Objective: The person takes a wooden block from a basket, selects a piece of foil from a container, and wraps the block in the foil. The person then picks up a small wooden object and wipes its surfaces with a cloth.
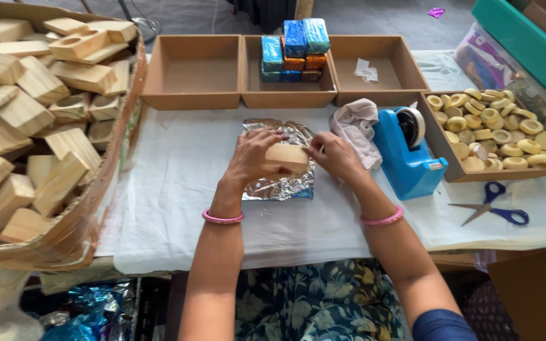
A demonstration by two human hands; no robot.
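Left hand [252, 156] closed around a pale wooden block [289, 156], fingers wrapped over its near side; block held just above a crinkled silver foil sheet [279, 186] on the white table cover [172, 189]. Right hand [333, 155] touching the block's far end, fingertips pinched narrow. Behind: 3 brown trays [191, 91], the middle 1 holding wrapped blue and orange blocks [293, 50]. At right: blue tape dispenser [406, 158], grey cloth [356, 126], tray of wooden rings [494, 129], blue-handled scissors [497, 205]. At left: carton of wooden blocks [33, 113].

wooden block [287, 157] | pale, lying flat | held above silver foil sheet [279, 184]
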